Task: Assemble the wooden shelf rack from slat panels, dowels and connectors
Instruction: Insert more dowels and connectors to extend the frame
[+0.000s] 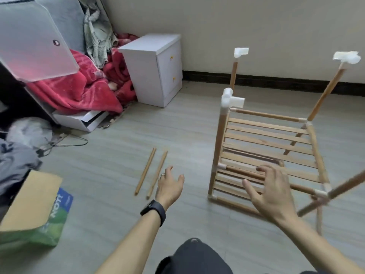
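The partly built wooden rack (268,143) stands on the floor at the right, with slat panels between dowel rails. Upright dowels rise from its corners, topped by white connectors (232,98). Two loose dowels (152,172) lie side by side on the floor left of the rack. My left hand (170,185) hovers open just right of the loose dowels, holding nothing. My right hand (270,189) is spread open over the rack's near slats; whether it touches them I cannot tell.
A white two-drawer cabinet (156,68) stands at the back by the wall. Red blankets (79,89) and a frosted panel (33,42) crowd the left. A cardboard box with a green-blue bag (39,210) sits near left. My dark-clothed knee (193,256) is at the bottom.
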